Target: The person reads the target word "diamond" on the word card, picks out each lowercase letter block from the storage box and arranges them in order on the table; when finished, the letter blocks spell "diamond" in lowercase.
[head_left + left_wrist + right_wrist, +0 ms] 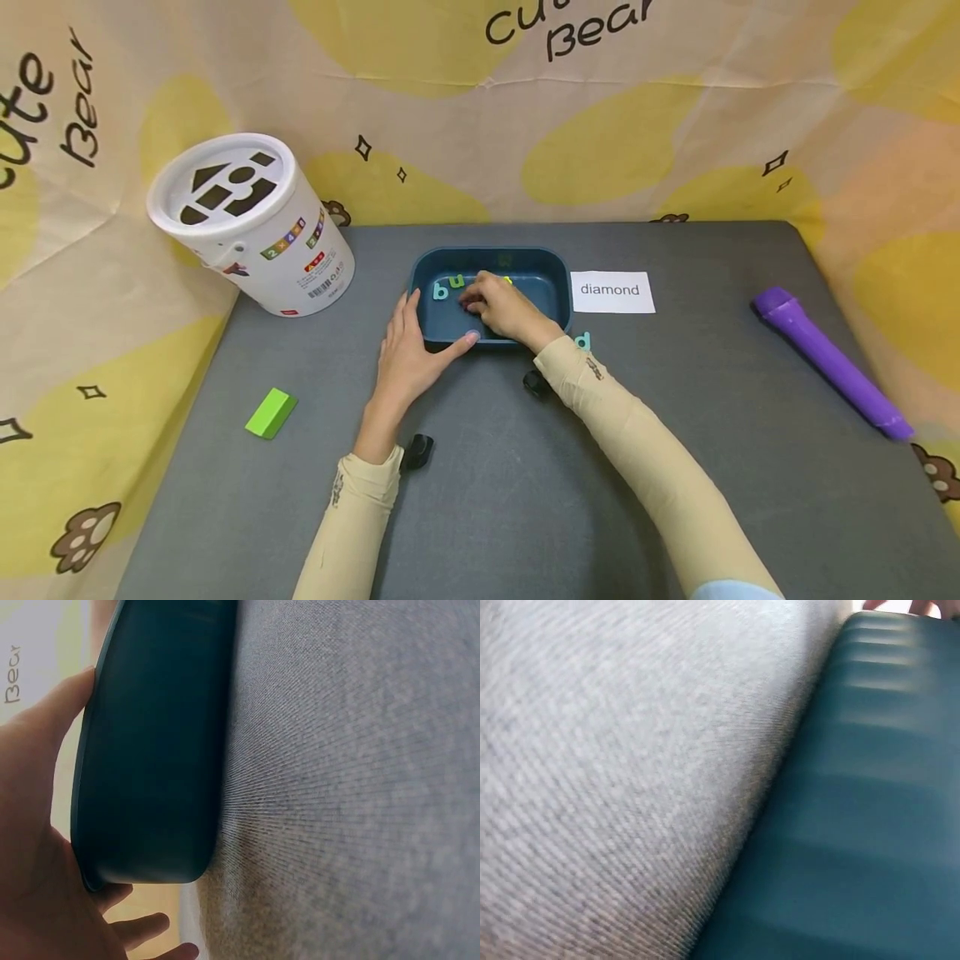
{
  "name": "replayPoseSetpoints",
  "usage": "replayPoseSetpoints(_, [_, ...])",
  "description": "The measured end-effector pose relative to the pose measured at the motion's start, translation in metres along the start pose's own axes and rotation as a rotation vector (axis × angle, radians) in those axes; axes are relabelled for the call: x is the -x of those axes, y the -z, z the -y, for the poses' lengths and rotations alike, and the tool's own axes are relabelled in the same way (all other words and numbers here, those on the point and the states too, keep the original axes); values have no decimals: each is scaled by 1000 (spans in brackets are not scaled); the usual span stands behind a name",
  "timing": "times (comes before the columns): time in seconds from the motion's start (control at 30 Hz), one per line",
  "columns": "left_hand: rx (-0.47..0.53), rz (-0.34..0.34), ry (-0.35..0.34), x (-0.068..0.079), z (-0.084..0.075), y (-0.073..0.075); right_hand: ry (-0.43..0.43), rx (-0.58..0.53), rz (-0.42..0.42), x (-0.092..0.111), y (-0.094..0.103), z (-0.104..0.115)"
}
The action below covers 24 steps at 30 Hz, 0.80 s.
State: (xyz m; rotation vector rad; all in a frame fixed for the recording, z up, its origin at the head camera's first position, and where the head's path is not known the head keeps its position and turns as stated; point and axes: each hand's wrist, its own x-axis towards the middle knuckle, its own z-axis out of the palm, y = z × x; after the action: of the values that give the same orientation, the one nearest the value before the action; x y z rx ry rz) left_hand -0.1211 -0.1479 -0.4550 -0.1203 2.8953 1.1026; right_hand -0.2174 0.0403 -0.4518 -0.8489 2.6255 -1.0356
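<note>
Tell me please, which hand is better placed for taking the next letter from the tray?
Probably the right hand: it reaches inside the tray, with its fingers close to the blue b. The left hand touches the tray's edge, so it seems better for steadying.

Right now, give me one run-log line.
Left hand: touching tray; right hand: inside tray, grip unclear; letter d: outside tray; diamond word card: beside tray.

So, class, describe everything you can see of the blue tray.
The tray is dark teal, rectangular with rounded corners, a thin rim and smooth, plastic-looking walls. Open-topped, it sits upright on the gray table. The left hand touches its near left corner, thumb on the near rim; the right hand is inside. A light-blue letter b and a green letter lie inside, plus something yellow, partly hidden.
</note>
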Motion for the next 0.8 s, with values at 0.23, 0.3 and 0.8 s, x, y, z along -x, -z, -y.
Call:
replayPoseSetpoints(0.23, [5, -6, 8, -1, -2, -1, 80, -110, -204, 19, 20, -1])
replayPoseSetpoints(0.3, [6, -10, 9, -1, -2, -1, 104, -135, -270, 29, 29, -2])
replayPoseSetpoints(0.8, [14, 1, 13, 0, -3, -1, -12, -133, -466, 132, 85, -47])
